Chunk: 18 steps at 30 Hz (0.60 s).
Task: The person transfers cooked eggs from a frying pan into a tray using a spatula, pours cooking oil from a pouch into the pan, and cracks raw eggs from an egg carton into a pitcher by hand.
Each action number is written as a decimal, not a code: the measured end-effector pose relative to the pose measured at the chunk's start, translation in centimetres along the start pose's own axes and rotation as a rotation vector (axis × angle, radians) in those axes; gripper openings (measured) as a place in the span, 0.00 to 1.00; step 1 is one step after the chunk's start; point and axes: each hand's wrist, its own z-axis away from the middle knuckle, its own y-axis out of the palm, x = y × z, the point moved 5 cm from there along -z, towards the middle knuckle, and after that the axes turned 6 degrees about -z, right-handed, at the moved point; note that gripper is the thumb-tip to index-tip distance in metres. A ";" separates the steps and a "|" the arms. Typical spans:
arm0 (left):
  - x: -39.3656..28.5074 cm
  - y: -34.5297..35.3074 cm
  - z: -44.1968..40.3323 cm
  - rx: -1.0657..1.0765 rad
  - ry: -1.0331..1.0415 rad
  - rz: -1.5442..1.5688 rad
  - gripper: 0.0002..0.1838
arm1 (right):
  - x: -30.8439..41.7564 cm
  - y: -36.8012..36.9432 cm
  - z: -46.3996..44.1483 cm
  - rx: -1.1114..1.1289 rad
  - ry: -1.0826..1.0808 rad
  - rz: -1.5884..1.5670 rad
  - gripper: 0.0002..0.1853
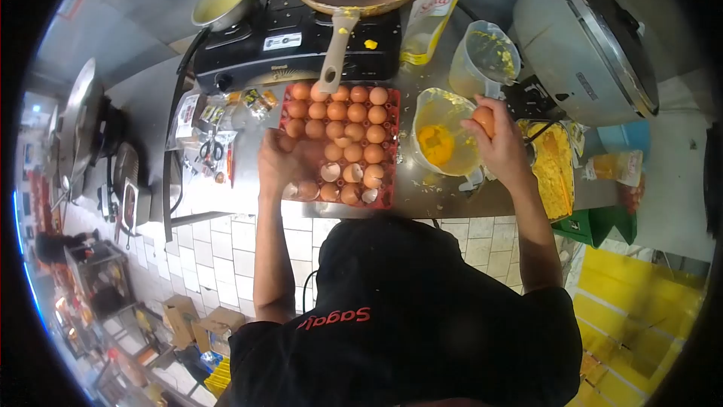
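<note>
Steel counter (413, 195): right hand (503, 145) curled round 1 egg (483, 118) by jug (429, 112); left hand (276, 164) (grip unclear) at tray (388, 198).

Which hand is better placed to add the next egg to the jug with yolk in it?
Right hand, likely: it holds a brown egg by the jug; the left hand is at the egg tray.
</note>
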 end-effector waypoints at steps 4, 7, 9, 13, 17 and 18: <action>1.8 -0.4 0.0 0.085 -0.046 0.042 0.25 | -0.5 0.2 0.5 -0.015 0.054 -0.015 0.23; 2.6 0.6 -0.5 0.155 -0.099 0.119 0.25 | -1.2 0.7 0.5 0.020 0.079 0.045 0.22; 3.2 0.9 -1.2 0.094 0.071 -0.048 0.25 | -1.4 0.4 1.1 -0.014 0.098 0.063 0.21; 2.8 0.5 -1.2 0.117 -0.035 -0.089 0.25 | -1.0 -0.1 1.1 -0.089 0.118 0.056 0.18; 4.0 1.3 -1.9 0.142 0.018 -0.061 0.27 | -1.6 0.3 1.3 -0.048 0.177 0.063 0.18; 4.0 1.1 -1.6 0.142 0.013 -0.044 0.27 | -1.8 0.5 1.4 -0.032 0.187 0.050 0.18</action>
